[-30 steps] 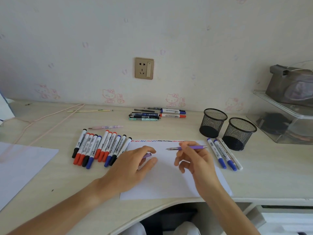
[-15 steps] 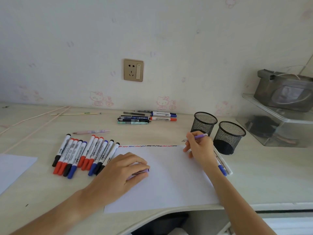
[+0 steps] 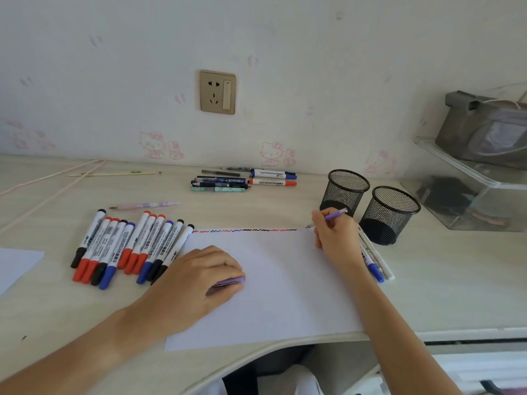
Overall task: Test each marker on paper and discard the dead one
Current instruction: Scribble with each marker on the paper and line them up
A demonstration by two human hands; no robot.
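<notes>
Head view shows the right hand gripping a thin purple pen, its tip at the top right corner of the white sheet of paper. A row of red, blue and black squiggles runs along the paper's top edge. The left hand rests on the paper, curled around a small purple cap. Eleven capped whiteboard markers lie left of the paper. Two black mesh cups stand right, just behind the pen. Most of the paper is bare, and its near edge reaches the pale wooden desk front.
</notes>
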